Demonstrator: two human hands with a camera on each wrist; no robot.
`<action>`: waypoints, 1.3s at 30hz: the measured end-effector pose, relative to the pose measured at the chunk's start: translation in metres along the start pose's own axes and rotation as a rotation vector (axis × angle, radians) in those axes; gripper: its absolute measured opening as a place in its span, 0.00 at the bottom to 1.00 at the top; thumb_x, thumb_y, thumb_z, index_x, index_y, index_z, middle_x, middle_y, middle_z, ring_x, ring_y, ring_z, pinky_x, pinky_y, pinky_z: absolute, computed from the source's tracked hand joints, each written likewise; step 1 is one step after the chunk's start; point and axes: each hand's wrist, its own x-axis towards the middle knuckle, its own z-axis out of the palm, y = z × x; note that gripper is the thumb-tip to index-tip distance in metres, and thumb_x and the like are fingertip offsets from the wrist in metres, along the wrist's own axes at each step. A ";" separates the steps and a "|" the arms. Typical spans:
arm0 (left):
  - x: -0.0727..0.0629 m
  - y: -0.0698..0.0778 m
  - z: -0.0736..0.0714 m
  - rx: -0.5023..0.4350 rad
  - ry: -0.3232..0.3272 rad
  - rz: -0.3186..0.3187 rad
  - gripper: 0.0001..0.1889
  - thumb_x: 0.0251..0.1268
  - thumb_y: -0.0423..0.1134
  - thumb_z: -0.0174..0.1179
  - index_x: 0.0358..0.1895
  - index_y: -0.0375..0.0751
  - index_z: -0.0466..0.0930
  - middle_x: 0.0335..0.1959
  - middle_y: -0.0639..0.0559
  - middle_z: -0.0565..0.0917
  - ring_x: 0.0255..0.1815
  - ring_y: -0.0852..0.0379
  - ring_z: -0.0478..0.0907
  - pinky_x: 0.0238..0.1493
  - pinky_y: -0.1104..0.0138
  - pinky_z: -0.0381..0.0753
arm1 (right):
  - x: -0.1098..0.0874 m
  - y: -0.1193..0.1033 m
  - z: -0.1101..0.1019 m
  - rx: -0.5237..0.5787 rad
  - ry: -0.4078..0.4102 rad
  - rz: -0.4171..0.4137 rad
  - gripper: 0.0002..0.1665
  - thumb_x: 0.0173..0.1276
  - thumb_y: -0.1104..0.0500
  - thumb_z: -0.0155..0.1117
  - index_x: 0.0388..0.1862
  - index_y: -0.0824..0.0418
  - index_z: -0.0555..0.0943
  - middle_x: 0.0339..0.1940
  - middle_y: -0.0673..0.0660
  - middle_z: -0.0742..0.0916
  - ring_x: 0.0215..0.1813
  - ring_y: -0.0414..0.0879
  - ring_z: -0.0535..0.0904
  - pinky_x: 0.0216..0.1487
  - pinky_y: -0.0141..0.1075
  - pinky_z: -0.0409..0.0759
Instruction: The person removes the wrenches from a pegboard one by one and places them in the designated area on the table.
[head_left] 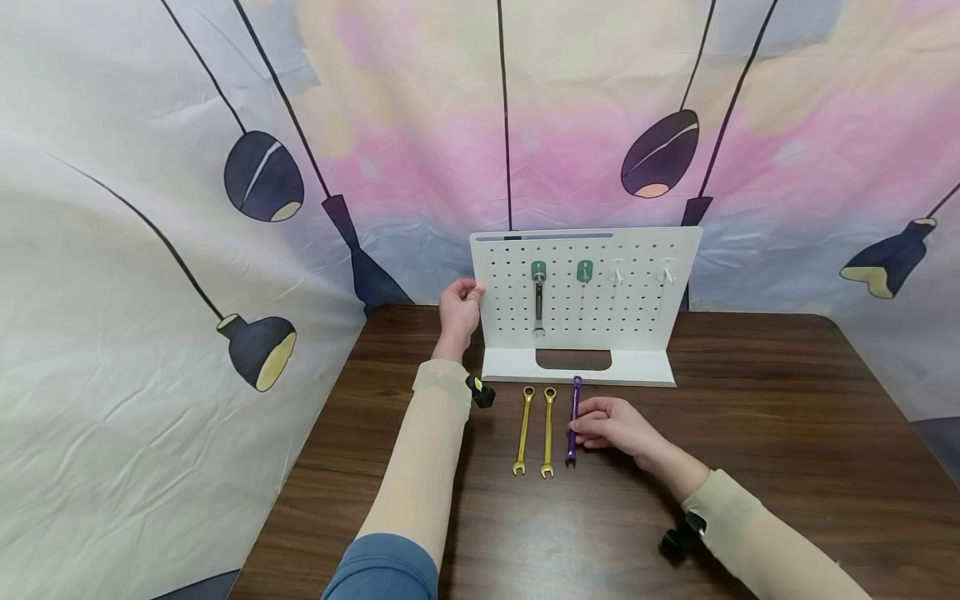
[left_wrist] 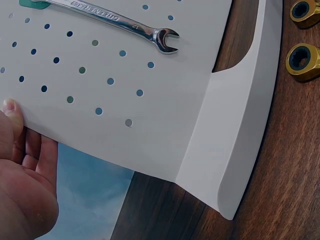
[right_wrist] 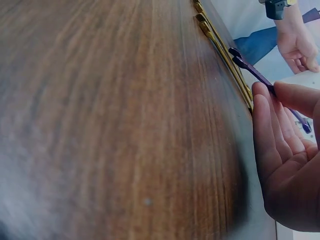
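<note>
My right hand point(head_left: 611, 429) pinches a purple combination wrench point(head_left: 575, 408) between thumb and fingertips. The right wrist view shows the purple wrench point(right_wrist: 255, 73) raised off the table, its ring end toward the board. At the left edge of a white pegboard point(head_left: 502, 300), my left hand point(head_left: 459, 310) grips the rim, thumb in front and other fingers behind. Two gold ratchet wrenches point(head_left: 524, 431) lie side by side on the table, left of the purple one, ring ends toward the board. A silver wrench point(head_left: 539, 302) hangs on the pegboard from the leftmost green hook point(head_left: 538, 269).
Right of the silver wrench, the board carries another green hook point(head_left: 585, 270) and two clear hooks point(head_left: 617, 273). Its foot stands on a dark wooden table point(head_left: 765, 433). Behind hangs a cloth point(head_left: 420, 125) printed with lamps.
</note>
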 end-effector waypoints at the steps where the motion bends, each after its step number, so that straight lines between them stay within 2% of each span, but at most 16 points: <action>1: 0.000 0.000 0.000 0.000 -0.001 0.000 0.04 0.79 0.32 0.64 0.42 0.34 0.82 0.37 0.49 0.81 0.40 0.55 0.76 0.42 0.66 0.75 | 0.000 0.000 0.000 0.002 -0.001 0.000 0.20 0.74 0.64 0.71 0.57 0.75 0.77 0.40 0.57 0.92 0.39 0.42 0.88 0.42 0.35 0.88; 10: 0.000 -0.001 -0.001 0.012 -0.003 -0.011 0.05 0.80 0.34 0.63 0.43 0.35 0.82 0.38 0.49 0.80 0.41 0.54 0.76 0.43 0.65 0.75 | -0.001 0.006 0.004 -0.023 0.018 0.018 0.21 0.73 0.65 0.73 0.57 0.77 0.77 0.41 0.59 0.93 0.39 0.41 0.88 0.42 0.35 0.88; 20: 0.000 -0.002 0.000 0.010 0.012 -0.012 0.05 0.80 0.34 0.64 0.44 0.34 0.82 0.39 0.48 0.81 0.43 0.53 0.77 0.43 0.65 0.75 | -0.002 0.007 0.007 -0.071 0.021 -0.014 0.23 0.73 0.67 0.72 0.59 0.79 0.76 0.40 0.61 0.92 0.38 0.43 0.89 0.43 0.37 0.89; 39: 0.001 -0.005 0.002 0.008 0.015 0.006 0.05 0.79 0.33 0.64 0.42 0.34 0.82 0.36 0.51 0.80 0.40 0.55 0.76 0.42 0.65 0.75 | 0.001 0.009 0.007 -0.123 0.047 0.013 0.23 0.73 0.65 0.74 0.59 0.79 0.78 0.39 0.58 0.92 0.39 0.43 0.89 0.42 0.37 0.89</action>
